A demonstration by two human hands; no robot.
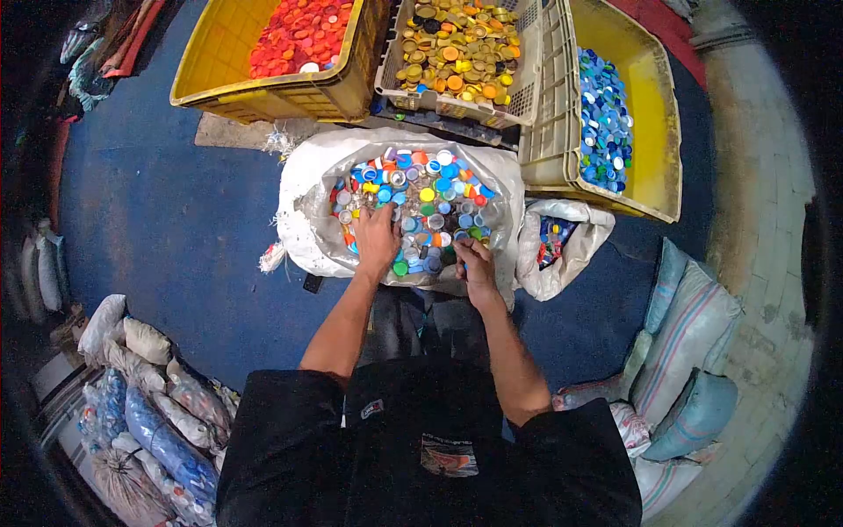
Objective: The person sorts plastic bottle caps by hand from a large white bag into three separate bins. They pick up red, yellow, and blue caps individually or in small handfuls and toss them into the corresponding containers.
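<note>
The grip of the left hand (376,239) lies spread in the mixed bottle caps (421,198) of the white sack (303,189) while the right hand (475,263) pinches caps at its near edge; judging by the sack still heaped, though the far red-cap crate (263,88), gold-cap basket (518,88) and blue-cap crate (654,105) hold plenty, much sorting remains.

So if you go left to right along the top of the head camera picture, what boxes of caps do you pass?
Yellow crate of red caps → grey crate of gold and orange caps → yellow crate of blue caps.
</note>
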